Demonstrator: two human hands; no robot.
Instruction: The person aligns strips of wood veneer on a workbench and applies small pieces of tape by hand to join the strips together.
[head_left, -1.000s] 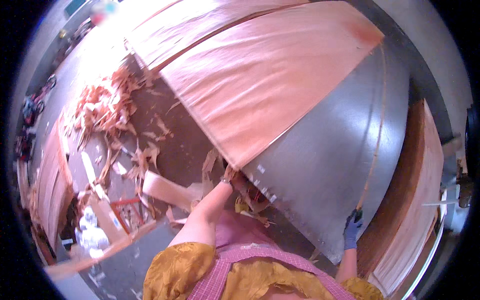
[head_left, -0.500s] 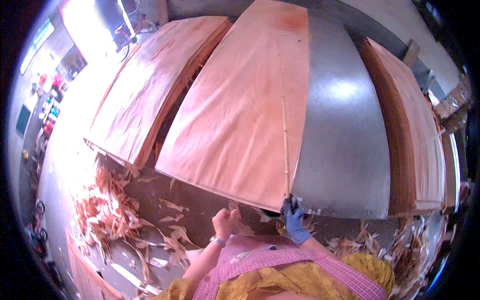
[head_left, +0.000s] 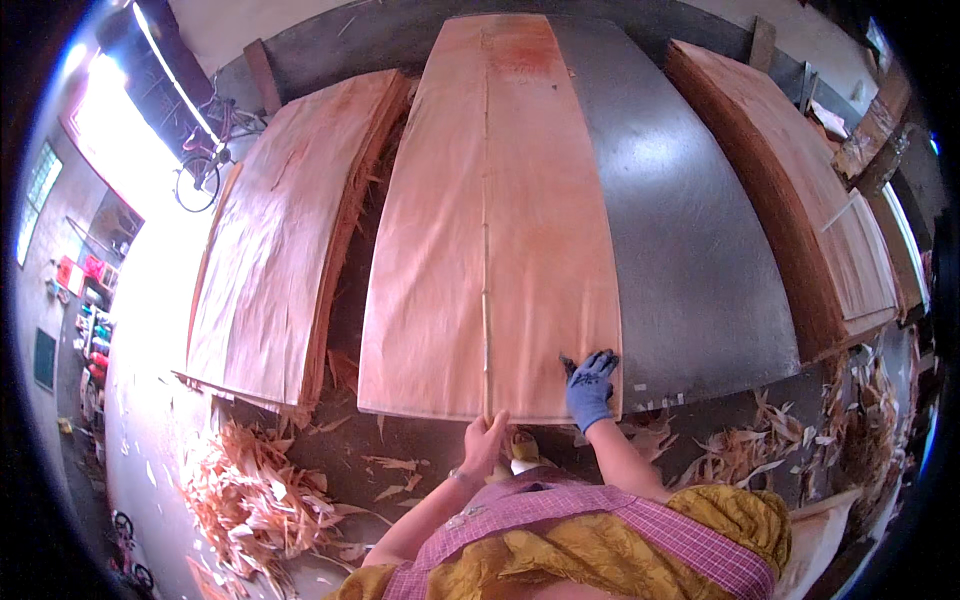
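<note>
Gripping the pole (head_left: 486, 250): the bare left hand (head_left: 485, 438) has its fingers closed round the near end of this thin, jointed stick, right at the near edge of the pinkish wood sheet (head_left: 545, 240); the rest runs up over the sheet's middle, nearly to its far edge, though I cannot tell whether it touches all the way.
Change of hands: a second ago the gloved right hand (head_left: 590, 390) had the pole out over the grey bench (head_left: 685, 250), then by the sheet's right edge; now the bare one has it, which leaves the glove free for the sheet itself.
Blue glove: open, resting on the sheet's near right corner, thumb apart from the fingers, nothing to be seen in its grasp.
Sheet: spread on the bench, faintly rippled, with a redder patch at its far end.
Bench top: smooth, bare and dully shining to the right of the sheet.
Stacks: one veneer pile (head_left: 275, 230) left of the sheet across a dark gap, another pile (head_left: 790, 190) right of it, past the bare grey.
Floor: a heap of shavings (head_left: 260, 495) nearer than the sheet and to its left, loose scraps (head_left: 750, 445) to its near right.
Room: a bicycle (head_left: 198, 182) far left of the sheet, near a bright opening.
</note>
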